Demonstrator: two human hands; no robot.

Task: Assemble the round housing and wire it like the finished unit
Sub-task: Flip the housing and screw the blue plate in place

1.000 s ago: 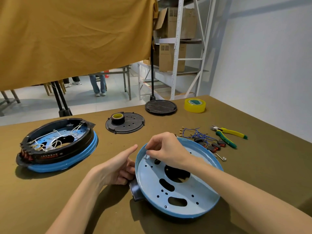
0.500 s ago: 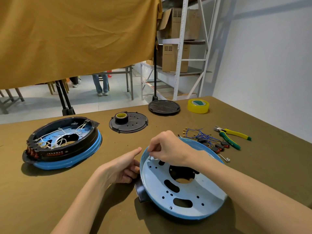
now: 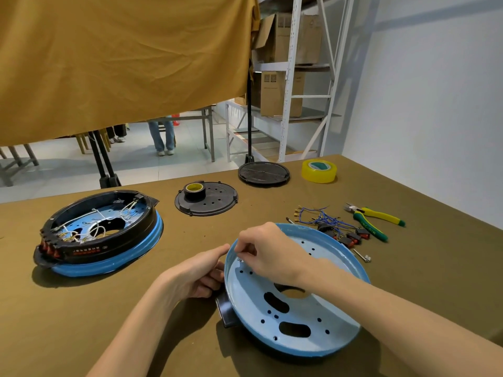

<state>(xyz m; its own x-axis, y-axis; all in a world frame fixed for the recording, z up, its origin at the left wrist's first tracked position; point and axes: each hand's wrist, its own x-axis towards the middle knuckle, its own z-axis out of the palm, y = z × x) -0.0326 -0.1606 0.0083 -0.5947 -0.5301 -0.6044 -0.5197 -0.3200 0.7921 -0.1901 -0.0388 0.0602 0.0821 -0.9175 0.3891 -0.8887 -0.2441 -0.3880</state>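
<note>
I see the blue round housing (image 3: 296,303) on the table (image 3: 81,322), tipped up on its left side. My right hand (image 3: 268,254) reaches inside it, and its grip pinches a tiny silver screw (image 3: 240,259) by the left wall. My left hand (image 3: 196,273) holds the outside of the left rim with curled fingers, thumb up along the edge. The finished unit (image 3: 98,232) sits well apart to the left. Behind the housing lie blue wires (image 3: 324,217), some switches (image 3: 353,236) and green pliers (image 3: 373,220).
</note>
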